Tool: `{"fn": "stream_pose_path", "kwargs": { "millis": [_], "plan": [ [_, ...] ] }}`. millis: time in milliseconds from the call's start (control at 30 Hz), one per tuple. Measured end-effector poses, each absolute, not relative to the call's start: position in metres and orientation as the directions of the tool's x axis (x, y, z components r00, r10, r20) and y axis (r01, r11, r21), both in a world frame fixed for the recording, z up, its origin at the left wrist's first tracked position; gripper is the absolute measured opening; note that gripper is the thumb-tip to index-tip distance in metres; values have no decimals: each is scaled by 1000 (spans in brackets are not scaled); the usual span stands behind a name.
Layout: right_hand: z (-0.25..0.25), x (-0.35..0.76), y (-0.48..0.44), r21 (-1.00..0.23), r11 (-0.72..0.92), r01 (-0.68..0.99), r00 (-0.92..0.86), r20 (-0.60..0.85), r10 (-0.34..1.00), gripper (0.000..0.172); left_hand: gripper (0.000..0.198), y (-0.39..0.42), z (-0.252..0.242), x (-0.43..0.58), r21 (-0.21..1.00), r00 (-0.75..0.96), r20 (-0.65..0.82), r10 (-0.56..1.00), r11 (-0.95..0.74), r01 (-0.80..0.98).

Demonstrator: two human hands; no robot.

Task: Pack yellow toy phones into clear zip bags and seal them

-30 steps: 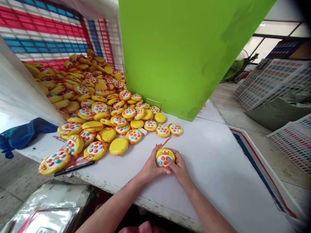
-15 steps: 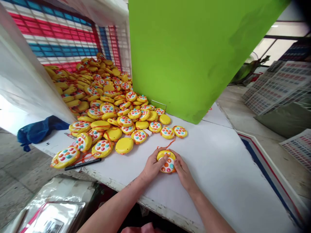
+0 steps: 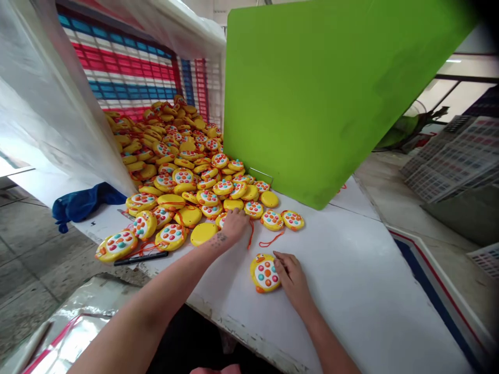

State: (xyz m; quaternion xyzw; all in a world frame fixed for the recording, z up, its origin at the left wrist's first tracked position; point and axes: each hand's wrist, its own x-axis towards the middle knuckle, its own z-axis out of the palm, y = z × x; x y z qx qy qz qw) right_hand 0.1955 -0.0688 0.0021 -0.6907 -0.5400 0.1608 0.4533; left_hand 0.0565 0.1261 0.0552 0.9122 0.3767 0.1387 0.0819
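A round yellow duck toy [image 3: 264,272] with coloured buttons lies face up on the white table [image 3: 351,280]. My right hand [image 3: 291,278] rests against its right edge, fingers bent on it. My left hand [image 3: 234,226] has reached to the near edge of the big heap of yellow duck toys [image 3: 179,166] and closes over one toy there, mostly hidden under the fingers. An orange cord [image 3: 268,241] trails on the table between the hands.
A tall green board [image 3: 319,98] stands behind the heap. A striped sack and clear plastic sheet [image 3: 58,114] hold the pile on the left. A black pen [image 3: 140,257] and a blue cloth [image 3: 83,203] lie near the table's left edge. Stacked printed trays [image 3: 456,161] sit right.
My left hand let go of the toy it shared with the right hand and reached forward to the heap. The toy now lies flat, touched only by my right hand.
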Motion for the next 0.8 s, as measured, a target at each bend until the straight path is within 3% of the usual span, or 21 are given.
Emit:
{"fn": "stream_pose_path", "kwargs": {
  "millis": [267, 333, 400, 500, 567, 667, 733, 800],
  "plan": [
    [6, 200, -71, -817, 86, 570, 430, 385, 817, 33, 19, 116, 66, 72, 265, 672, 222, 706, -707, 656],
    [11, 197, -73, -819, 129, 560, 439, 425, 792, 44, 20, 90, 73, 73, 364, 670, 263, 694, -714, 598],
    [16, 193, -74, -830, 168, 531, 432, 437, 789, 57, 23, 57, 76, 74, 613, 660, 318, 680, -679, 404],
    [17, 190, -77, -885, 158, 439, 418, 356, 836, 53, 23, 15, 72, 69, 796, 682, 327, 654, -580, 174],
    [14, 191, -77, -921, 123, 369, 429, 286, 857, 45, 33, 1, 63, 60, 790, 645, 337, 686, -579, 203],
    [11, 192, -75, -958, 85, 274, 476, 212, 854, 39, 68, 2, 48, 40, 718, 633, 310, 709, -611, 333],
    [11, 193, -73, -968, 78, 238, 496, 190, 847, 37, 88, 9, 42, 27, 698, 742, 239, 626, -642, 316],
    [10, 193, -72, -969, 79, 233, 503, 189, 843, 37, 93, 12, 41, 18, 700, 858, 162, 487, -670, 248]
  ]
}}
